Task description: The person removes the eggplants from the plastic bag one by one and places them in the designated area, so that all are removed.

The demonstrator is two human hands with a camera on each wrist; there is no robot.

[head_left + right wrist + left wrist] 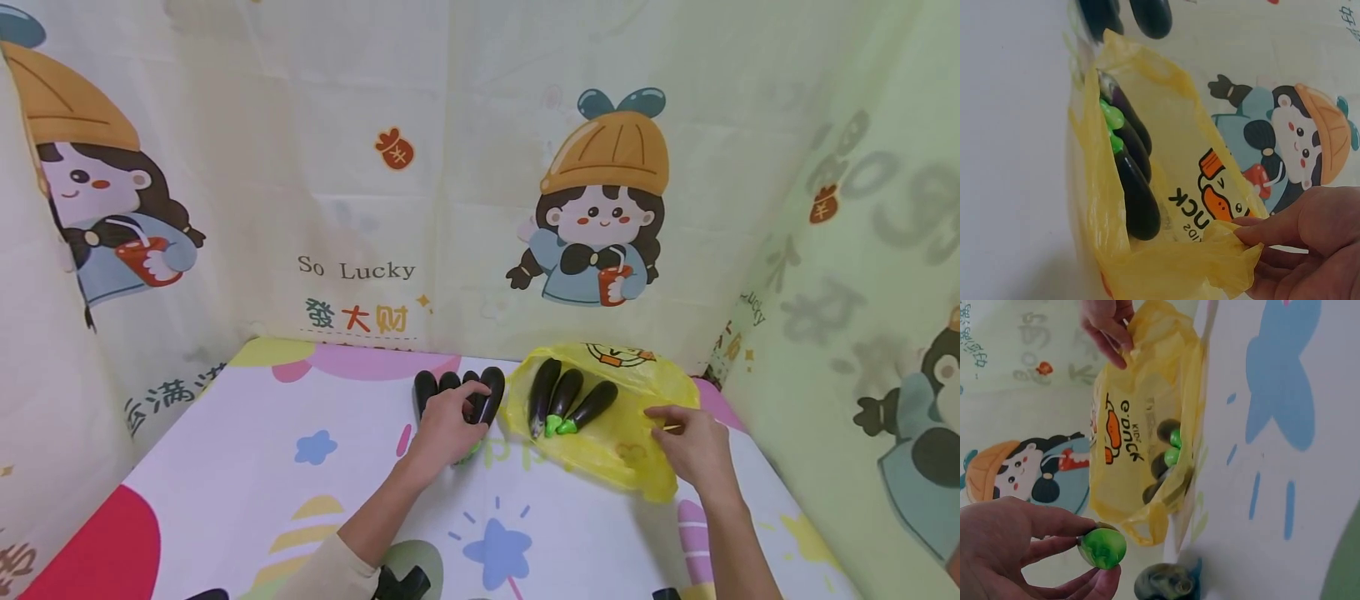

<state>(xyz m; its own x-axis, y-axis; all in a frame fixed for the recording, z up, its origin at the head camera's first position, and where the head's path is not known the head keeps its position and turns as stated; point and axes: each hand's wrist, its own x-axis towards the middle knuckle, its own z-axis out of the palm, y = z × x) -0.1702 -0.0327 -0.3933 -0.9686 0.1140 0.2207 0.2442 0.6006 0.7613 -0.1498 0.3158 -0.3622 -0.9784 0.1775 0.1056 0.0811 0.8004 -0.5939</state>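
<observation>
My left hand point(450, 425) pinches a dark purple eggplant point(491, 396) between thumb and fingers. The eggplant's green stem end point(1102, 549) faces the left wrist camera. Other eggplants point(425, 390) stand side by side at this hand, partly hidden behind it. To the right lies a yellow plastic bag point(637, 462) with its mouth spread, and three eggplants point(592, 407) rest inside, two showing bright green caps. My right hand point(693, 446) pinches the bag's right edge between thumb and fingers, seen closely in the right wrist view.
A white table cover point(360, 508) with printed coloured shapes lies under everything. Cream cloth with cartoon figures point(603, 208) hangs behind the table and along both sides. Black objects point(401, 583) show at the near edge.
</observation>
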